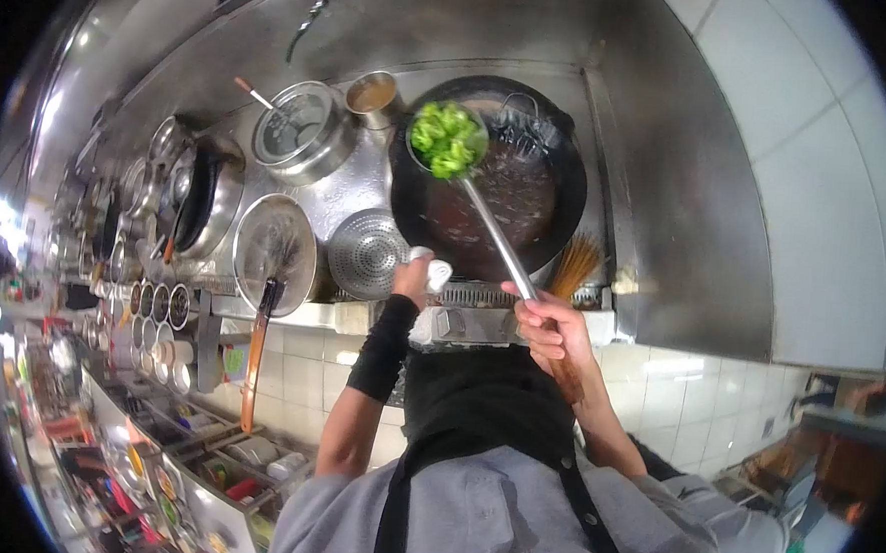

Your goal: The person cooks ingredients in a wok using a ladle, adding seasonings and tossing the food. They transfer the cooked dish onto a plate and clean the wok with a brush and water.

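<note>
At the bottom centre of the frame, the person's grey top and black apron fill the foreground. Just above, right of centre, the right hand (550,332) is closed around the wooden grip of a long-handled ladle (495,234), fingers wrapped over the shaft. Left of centre, the left hand (413,275), with a black sleeve on the forearm, is closed on the white-wrapped wok handle (435,272) at the near rim. The ladle shaft rises diagonally toward the upper left and ends in a bowl loaded with green chopped vegetables (446,139), held over the left part of the dark wok (537,196). Left of the wok lies a perforated strainer (366,254); further left, a pan (274,253) with a wooden handle. Beyond, at the upper centre, stand a lidded steel pot (300,129) and a small container of brown liquid (372,95).
</note>
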A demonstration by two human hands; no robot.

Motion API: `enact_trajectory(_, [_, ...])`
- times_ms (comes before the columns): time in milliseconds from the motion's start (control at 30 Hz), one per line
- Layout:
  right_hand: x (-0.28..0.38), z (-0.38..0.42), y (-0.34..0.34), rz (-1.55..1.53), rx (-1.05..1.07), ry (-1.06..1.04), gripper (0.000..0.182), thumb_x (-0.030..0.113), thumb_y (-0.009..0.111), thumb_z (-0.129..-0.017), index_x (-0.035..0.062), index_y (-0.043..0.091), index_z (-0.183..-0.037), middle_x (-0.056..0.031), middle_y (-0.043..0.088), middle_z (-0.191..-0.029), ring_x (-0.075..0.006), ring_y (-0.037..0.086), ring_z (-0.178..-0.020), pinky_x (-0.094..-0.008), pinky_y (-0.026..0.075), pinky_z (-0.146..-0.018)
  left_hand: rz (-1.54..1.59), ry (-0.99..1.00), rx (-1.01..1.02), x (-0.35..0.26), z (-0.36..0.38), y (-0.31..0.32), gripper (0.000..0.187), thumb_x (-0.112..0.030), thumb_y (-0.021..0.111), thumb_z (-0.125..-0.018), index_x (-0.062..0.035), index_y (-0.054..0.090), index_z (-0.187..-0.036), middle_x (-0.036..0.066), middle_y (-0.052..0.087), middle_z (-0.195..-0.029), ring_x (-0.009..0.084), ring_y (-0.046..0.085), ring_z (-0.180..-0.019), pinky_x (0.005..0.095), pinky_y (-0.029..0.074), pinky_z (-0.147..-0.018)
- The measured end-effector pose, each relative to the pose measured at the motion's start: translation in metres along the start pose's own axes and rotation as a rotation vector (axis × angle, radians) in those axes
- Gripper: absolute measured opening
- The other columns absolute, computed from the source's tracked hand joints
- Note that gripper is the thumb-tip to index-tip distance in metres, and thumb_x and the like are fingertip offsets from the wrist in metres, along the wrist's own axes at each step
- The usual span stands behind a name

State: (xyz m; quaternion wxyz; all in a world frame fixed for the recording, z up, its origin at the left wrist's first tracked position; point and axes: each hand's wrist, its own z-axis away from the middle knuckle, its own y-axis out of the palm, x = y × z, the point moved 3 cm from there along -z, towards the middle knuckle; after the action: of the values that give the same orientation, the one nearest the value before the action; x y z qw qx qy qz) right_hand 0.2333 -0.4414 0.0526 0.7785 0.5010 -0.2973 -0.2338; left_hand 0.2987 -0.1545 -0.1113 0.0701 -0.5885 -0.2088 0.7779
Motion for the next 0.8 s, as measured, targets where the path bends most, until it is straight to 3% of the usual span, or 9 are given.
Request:
enact_trajectory(33, [0.002,0.000,0.002,0.010,-0.024,-0.019,0.043,0.005,0.047,-0.102,-0.0075,0.045,-0.143,-0.0028,0.046,-0.081,-0.0018,0.036,-0.047,-0.0172,0.032,-0.031,-0.566,0.491,0.118,-0.008,0.007,0.006,0.041,-0.024,0.076,-0.082,-0.0009,0.064,-0.113,0.010,0.072,-0.089,0.0300,0.072,-0.078,0.0387,0.058,-0.073])
enact_trajectory(133, [0.002,0.000,0.009,0.075,-0.095,-0.033,0.044,0.005,0.050,-0.100,-0.0079,0.046,-0.142,-0.0026,0.046,-0.081,-0.0017,0.034,-0.046,-0.0174,0.029,-0.032,-0.634,0.393,0.199,-0.024,-0.004,0.058,0.051,-0.031,0.086,-0.073,-0.0070,0.066,-0.113,0.014,0.073,-0.098,0.0312,0.073,-0.088,0.0443,0.059,-0.078])
enact_trajectory(200, [0.001,-0.001,0.007,0.064,-0.101,-0.034,0.044,0.004,0.048,-0.101,-0.0086,0.044,-0.143,-0.0037,0.047,-0.082,-0.0023,0.035,-0.046,-0.0173,0.030,-0.032,0.729,-0.578,0.023,0.003,-0.035,0.106,0.039,-0.034,0.069,-0.090,-0.0032,0.065,-0.112,0.008,0.071,-0.095,0.0275,0.072,-0.086,0.0484,0.057,-0.071])
enact_trajectory(267, [-0.002,-0.002,0.013,0.050,-0.123,-0.026,0.044,0.004,0.046,-0.102,-0.0092,0.042,-0.143,-0.0043,0.047,-0.082,-0.0030,0.036,-0.045,-0.0175,0.032,-0.031,0.942,-0.587,0.071,-0.016,-0.037,0.092,0.031,-0.035,0.064,-0.095,-0.0081,0.066,-0.109,0.005,0.071,-0.095,0.0209,0.071,-0.084,0.0458,0.056,-0.069])
enact_trajectory(367, [-0.005,-0.003,0.023,0.077,-0.155,-0.036,0.043,0.003,0.045,-0.102,-0.0111,0.041,-0.143,-0.0050,0.046,-0.081,-0.0040,0.035,-0.045,-0.0182,0.033,-0.031,1.109,-0.516,0.549,0.002,-0.022,0.078,0.033,-0.042,0.064,-0.098,-0.0128,0.067,-0.113,0.001,0.070,-0.095,0.0138,0.068,-0.085,0.0380,0.054,-0.070])
enact_trajectory(433, [-0.012,-0.005,0.039,0.138,-0.138,-0.039,0.046,0.005,0.039,-0.105,-0.0115,0.033,-0.148,-0.0078,0.048,-0.085,-0.0053,0.039,-0.047,-0.0179,0.034,-0.031,0.805,-0.492,0.581,-0.012,0.037,0.019,0.043,-0.041,0.072,-0.091,-0.0113,0.065,-0.122,0.004,0.071,-0.104,0.0168,0.068,-0.089,0.0399,0.056,-0.080])
enact_trajectory(500, [-0.022,-0.007,0.055,0.162,-0.130,-0.039,0.045,0.003,0.042,-0.102,-0.0139,0.039,-0.143,-0.0058,0.046,-0.084,-0.0033,0.036,-0.045,-0.0178,0.033,-0.030,0.514,-0.012,0.675,-0.002,0.100,-0.033,0.045,-0.034,0.073,-0.090,-0.0073,0.062,-0.124,0.002,0.068,-0.103,0.0150,0.066,-0.088,0.0336,0.055,-0.073])
enact_trajectory(567, [-0.031,-0.005,0.063,0.153,-0.069,-0.008,0.046,0.002,0.041,-0.102,-0.0146,0.036,-0.145,-0.0075,0.046,-0.085,-0.0038,0.037,-0.046,-0.0174,0.033,-0.030,0.512,0.060,0.674,0.012,0.173,-0.079,0.058,-0.027,0.081,-0.081,-0.0051,0.057,-0.129,0.003,0.067,-0.108,0.0178,0.065,-0.092,0.0328,0.054,-0.081])
enact_trajectory(800, [-0.126,-0.031,0.161,0.210,0.211,0.172,0.049,0.009,0.031,-0.107,-0.0141,0.024,-0.149,-0.0105,0.043,-0.088,-0.0088,0.041,-0.051,-0.0209,0.042,-0.033,0.696,0.364,-0.173,-0.101,0.476,-0.336,0.080,-0.019,0.082,-0.073,-0.0062,0.047,-0.144,0.011,0.068,-0.108,0.0249,0.064,-0.105,0.0386,0.047,-0.099])
